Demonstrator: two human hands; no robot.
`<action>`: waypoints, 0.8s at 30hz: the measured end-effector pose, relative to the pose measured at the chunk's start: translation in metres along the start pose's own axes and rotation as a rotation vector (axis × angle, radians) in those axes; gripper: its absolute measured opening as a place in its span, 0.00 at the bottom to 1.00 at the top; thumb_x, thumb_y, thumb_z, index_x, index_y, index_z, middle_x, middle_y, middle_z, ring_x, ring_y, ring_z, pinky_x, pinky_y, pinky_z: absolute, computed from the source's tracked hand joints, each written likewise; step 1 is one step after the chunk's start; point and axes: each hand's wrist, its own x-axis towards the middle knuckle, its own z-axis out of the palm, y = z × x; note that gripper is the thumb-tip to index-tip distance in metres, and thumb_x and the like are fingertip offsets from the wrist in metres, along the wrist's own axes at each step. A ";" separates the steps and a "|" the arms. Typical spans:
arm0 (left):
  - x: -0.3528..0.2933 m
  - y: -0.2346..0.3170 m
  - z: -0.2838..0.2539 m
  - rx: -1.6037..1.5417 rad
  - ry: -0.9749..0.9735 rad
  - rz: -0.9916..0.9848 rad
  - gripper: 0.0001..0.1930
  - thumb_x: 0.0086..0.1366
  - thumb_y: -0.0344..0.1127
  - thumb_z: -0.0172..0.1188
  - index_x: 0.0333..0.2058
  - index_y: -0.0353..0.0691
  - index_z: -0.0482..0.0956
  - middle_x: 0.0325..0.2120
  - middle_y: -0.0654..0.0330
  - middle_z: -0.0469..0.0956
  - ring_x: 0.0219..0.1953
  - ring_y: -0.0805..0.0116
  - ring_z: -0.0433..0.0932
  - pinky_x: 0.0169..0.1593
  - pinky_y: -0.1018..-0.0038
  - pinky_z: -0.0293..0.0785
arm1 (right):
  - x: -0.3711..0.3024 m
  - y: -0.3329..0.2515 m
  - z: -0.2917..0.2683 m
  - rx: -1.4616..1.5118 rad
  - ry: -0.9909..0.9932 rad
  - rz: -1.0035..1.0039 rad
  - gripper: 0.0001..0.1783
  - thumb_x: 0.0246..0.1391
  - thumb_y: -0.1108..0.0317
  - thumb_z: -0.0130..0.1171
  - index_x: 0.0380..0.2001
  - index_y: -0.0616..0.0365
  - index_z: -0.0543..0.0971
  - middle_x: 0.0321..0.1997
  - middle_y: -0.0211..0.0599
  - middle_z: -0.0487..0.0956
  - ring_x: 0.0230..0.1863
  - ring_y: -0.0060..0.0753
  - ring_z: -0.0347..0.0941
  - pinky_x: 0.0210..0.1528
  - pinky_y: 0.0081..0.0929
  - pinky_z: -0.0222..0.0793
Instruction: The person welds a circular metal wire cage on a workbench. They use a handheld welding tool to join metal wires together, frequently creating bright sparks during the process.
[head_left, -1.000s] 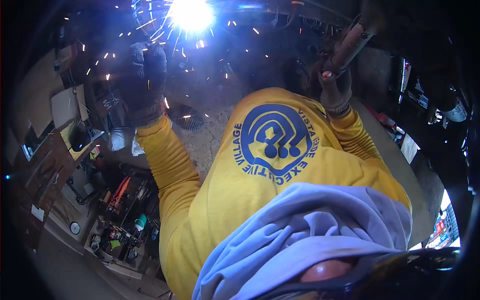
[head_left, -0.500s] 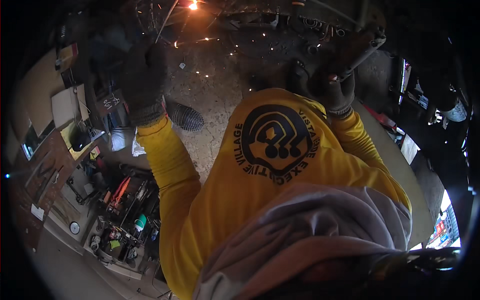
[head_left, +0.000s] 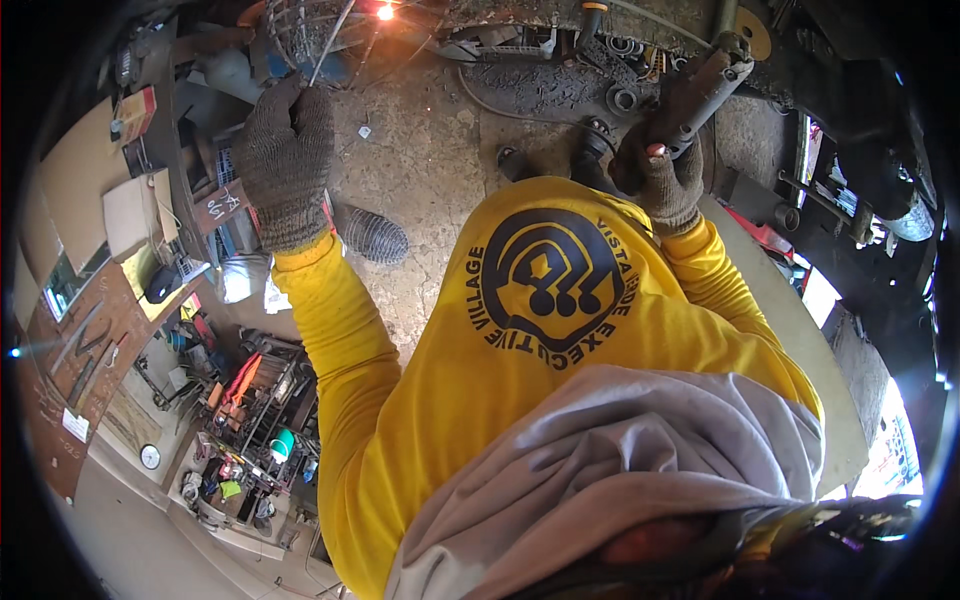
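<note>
Above a worn, stained floor, a worker's gloved hands stand well apart: the right hand is wrapped around a tubular holder, while the left hand is raised at the lower end of a thin metal rod. Whether the left fingers are clamped on that rod cannot be told, as the glove hides the contact. A small orange glow burns at the upper edge of the view, just right of the rod. At upper right, a slender stick runs from the holder's head up and leftward out of view.

Good control likely hinges on a firm but relaxed right grip, the wrist setting the stick's angle and the elbow tucked close. The left hand, nearer the heat, does best well back from the hot spot. Yellow sleeves meeting the glove cuffs look like sound cover against stray sparks; a gap there would invite burns.
</note>
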 end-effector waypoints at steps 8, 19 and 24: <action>-0.007 -0.015 0.005 0.473 0.172 0.396 0.10 0.62 0.37 0.65 0.41 0.45 0.84 0.34 0.54 0.83 0.35 0.58 0.84 0.40 0.66 0.80 | 0.006 -0.018 0.016 0.213 -0.093 -0.024 0.33 0.60 0.54 0.65 0.57 0.66 0.65 0.36 0.34 0.77 0.32 0.24 0.75 0.36 0.24 0.74; -0.001 -0.007 0.007 -0.020 0.006 0.125 0.10 0.64 0.35 0.65 0.42 0.40 0.79 0.33 0.55 0.81 0.31 0.58 0.80 0.39 0.63 0.78 | 0.009 -0.018 0.015 0.245 -0.133 -0.077 0.30 0.62 0.56 0.63 0.56 0.67 0.66 0.31 0.36 0.75 0.28 0.28 0.73 0.30 0.29 0.74; -0.012 -0.009 0.002 0.293 0.025 0.320 0.06 0.64 0.35 0.64 0.38 0.45 0.79 0.35 0.59 0.79 0.35 0.62 0.80 0.37 0.64 0.77 | 0.006 -0.012 0.013 0.200 -0.126 -0.084 0.29 0.62 0.57 0.62 0.56 0.66 0.66 0.33 0.37 0.76 0.29 0.29 0.73 0.31 0.30 0.73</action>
